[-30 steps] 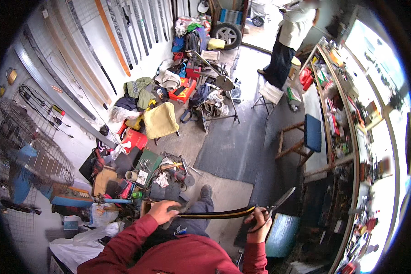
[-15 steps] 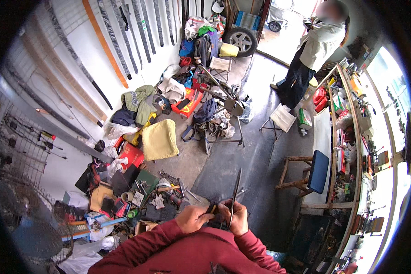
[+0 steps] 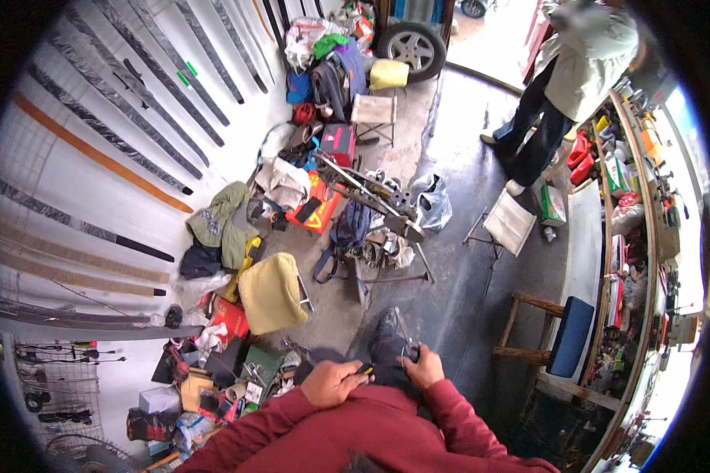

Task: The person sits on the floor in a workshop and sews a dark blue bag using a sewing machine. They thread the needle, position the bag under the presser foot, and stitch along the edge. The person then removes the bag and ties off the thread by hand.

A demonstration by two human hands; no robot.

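Fingers [image 3: 363, 377] of the left hand [image 3: 327, 384] are closed on a black and yellow strap [image 3: 365, 370], which is held lower in the view than the yellow seat [image 3: 273, 294] and to its right; most of the strap is hidden. Farther right of this seat, scissors [image 3: 403, 325] are gripped by the right hand [image 3: 424, 367], with their tip pointed upward. Well to the seat's right, a blue-topped stool [image 3: 571, 337] is seen.
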